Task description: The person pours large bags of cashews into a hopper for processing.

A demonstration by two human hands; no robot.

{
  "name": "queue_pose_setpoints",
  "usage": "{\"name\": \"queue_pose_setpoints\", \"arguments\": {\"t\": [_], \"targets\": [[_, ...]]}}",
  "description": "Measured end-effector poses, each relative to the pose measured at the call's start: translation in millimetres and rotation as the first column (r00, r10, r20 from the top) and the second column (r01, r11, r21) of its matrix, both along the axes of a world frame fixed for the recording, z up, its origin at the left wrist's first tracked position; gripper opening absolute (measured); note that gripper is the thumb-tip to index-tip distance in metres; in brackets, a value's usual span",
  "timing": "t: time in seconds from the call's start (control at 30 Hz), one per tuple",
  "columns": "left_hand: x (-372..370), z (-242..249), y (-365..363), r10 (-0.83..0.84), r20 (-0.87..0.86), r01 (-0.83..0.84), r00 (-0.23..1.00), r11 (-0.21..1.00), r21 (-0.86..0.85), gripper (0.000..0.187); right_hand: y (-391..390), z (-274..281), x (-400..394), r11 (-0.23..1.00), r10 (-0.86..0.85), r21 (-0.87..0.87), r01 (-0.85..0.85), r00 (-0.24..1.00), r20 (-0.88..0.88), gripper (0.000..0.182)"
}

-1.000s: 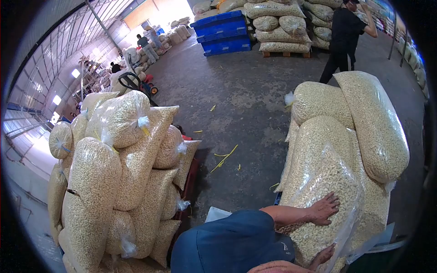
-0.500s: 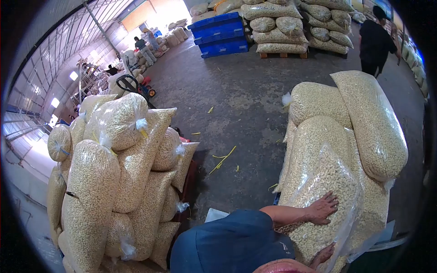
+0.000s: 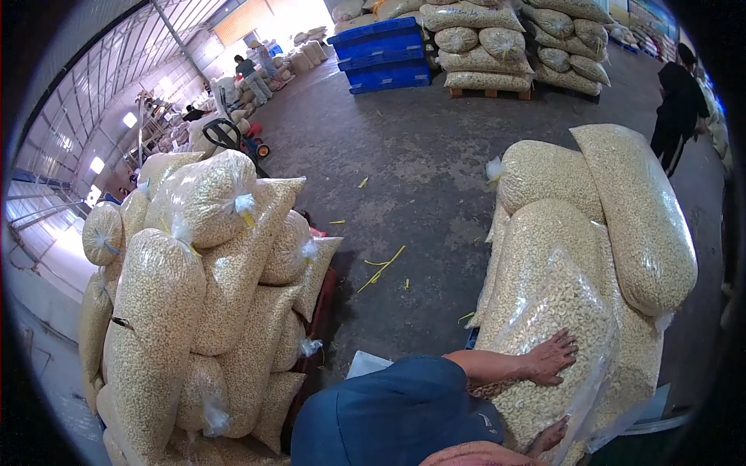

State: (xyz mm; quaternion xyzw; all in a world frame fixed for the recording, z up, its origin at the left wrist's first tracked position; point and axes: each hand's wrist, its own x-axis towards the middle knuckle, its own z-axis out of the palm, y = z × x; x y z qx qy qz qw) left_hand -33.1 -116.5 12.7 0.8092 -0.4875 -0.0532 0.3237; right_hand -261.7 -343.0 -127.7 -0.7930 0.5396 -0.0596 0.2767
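My left hand (image 3: 550, 358) lies flat on a clear plastic bag of pale cashew nuts (image 3: 571, 311), its fingers spread. Lower down, my right hand (image 3: 550, 436) rests against the same bag by a loose fold of plastic. Its fingers look stretched out, and part of that hand is cut off by the frame. Under and behind this bag are more full bags, one large bag (image 3: 544, 233) directly beyond it and a long bag (image 3: 641, 225) at the right of the pile. My blue sleeve (image 3: 388, 412) fills the bottom middle.
A high stack of filled bags (image 3: 159, 311) stands at left. Yellow strips (image 3: 381, 268) lie on the concrete floor (image 3: 404, 179). Blue pallets (image 3: 381, 54) and palletised bags (image 3: 486, 46) stand at the back. A pallet jack (image 3: 233, 140) is behind the left stack. A person in black (image 3: 680, 109) is far right.
My hands stay in the same places on the bag. The person in black has moved further right, and the view has shifted slightly.
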Motion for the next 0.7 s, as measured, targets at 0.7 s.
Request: {"name": "queue_pose_setpoints", "arguments": {"t": [0.7], "targets": [[-0.1, 3.1, -2.5, -0.015, 0.0, 0.015, 1.0, 0.999, 0.031, 0.073, 5.4, -1.2, -6.0, 0.999, -0.005, -0.037, 0.008, 0.997, 0.076, 0.073]]}}
